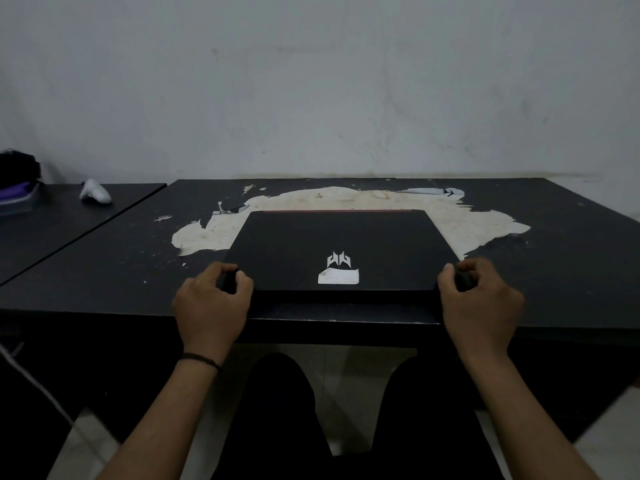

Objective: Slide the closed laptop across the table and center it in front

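A closed black laptop point(332, 244) with a white logo and a torn white sticker on its lid lies flat on the black table point(554, 265), near the front edge and roughly in the middle of my view. My left hand point(211, 303) grips the laptop's near left corner, fingers curled around it. My right hand point(481, 299) grips the near right corner the same way. A thin red strip shows along the laptop's far edge.
A large patch of peeled, pale surface point(485, 220) spreads on the table behind and beside the laptop. A second dark table point(69, 223) adjoins on the left, with a white object point(95, 192) and a stack of dark and purple items point(19, 188). A white wall stands behind.
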A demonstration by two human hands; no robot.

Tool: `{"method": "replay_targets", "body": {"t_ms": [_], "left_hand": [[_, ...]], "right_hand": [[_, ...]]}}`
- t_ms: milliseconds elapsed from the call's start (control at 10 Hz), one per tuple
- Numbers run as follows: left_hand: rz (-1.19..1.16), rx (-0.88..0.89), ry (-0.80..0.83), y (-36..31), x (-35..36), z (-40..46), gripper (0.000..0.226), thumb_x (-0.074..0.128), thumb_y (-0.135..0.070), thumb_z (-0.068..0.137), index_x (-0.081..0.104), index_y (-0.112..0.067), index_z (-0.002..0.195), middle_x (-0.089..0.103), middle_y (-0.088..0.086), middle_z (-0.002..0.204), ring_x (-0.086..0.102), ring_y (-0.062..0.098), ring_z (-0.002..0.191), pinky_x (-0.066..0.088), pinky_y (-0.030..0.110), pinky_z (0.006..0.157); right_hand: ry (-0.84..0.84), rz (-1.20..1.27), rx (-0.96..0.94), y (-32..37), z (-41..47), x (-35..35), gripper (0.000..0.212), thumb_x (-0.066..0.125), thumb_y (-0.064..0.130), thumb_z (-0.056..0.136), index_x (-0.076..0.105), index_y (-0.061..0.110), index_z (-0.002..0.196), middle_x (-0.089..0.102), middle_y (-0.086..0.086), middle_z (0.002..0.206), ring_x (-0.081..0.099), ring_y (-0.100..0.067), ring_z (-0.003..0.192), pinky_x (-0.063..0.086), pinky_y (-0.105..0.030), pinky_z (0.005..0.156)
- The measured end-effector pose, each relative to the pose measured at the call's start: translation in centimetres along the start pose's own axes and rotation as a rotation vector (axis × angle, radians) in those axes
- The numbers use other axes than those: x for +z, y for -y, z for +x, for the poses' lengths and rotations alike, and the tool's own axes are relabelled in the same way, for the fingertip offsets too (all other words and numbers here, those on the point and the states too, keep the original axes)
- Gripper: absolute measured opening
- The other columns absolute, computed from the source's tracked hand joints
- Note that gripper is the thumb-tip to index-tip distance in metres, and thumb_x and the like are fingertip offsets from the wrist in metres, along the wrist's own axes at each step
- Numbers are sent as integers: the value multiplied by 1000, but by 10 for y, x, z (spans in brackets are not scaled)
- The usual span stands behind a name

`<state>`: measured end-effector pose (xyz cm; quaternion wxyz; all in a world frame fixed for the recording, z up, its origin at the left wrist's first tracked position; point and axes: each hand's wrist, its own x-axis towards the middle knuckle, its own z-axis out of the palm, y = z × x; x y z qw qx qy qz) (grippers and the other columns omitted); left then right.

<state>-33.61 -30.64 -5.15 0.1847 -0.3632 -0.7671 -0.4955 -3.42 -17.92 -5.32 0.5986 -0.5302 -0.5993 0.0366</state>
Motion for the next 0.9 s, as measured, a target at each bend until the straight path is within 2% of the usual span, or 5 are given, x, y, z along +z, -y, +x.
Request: {"method": "replay_targets", "body": {"t_ms": [200, 400, 500, 700, 900], "left_hand": [[31, -28, 40, -2, -1, -1, 14, 66, -27, 84, 75, -19, 90, 66, 6, 65, 63, 35, 72, 45, 34, 65], [210, 188, 114, -13, 0, -13, 31, 53, -35, 90, 72, -18, 107, 69, 9, 115, 55, 34, 117, 40, 49, 102], [248, 318, 178, -38, 11, -20, 39, 55, -43, 88, 70, -23, 118, 63, 8, 132, 49, 32, 130, 26, 53, 117], [258, 353, 335, -58, 28, -35, 47, 40, -50, 94, 67, -28, 126, 61, 5, 138, 50, 25, 131, 29, 47, 116], [284, 346, 370, -63, 25, -30, 45, 43, -54, 89, 72, -27, 111, 71, -2, 115, 62, 22, 109, 45, 41, 98]], "right_hand": [[48, -61, -24, -2, -1, -1, 12, 68, 21, 89, 74, 11, 85, 67, 0, 67, 57, -20, 56, 39, -25, 60], [180, -101, -165, 0, -4, 1, 14, 68, 15, 89, 77, 10, 100, 71, -10, 120, 62, -31, 117, 46, -42, 96], [280, -166, -343, 21, -19, 15, 21, 65, 23, 93, 78, 15, 108, 70, -5, 129, 54, -29, 132, 27, -54, 115], [349, -182, -364, 29, -32, 23, 37, 50, 37, 95, 78, 19, 112, 73, 0, 124, 62, -23, 124, 33, -50, 113], [407, -112, -261, 42, -27, 14, 23, 70, 28, 89, 80, 17, 107, 76, 0, 118, 68, -22, 113, 44, -49, 104]]}}
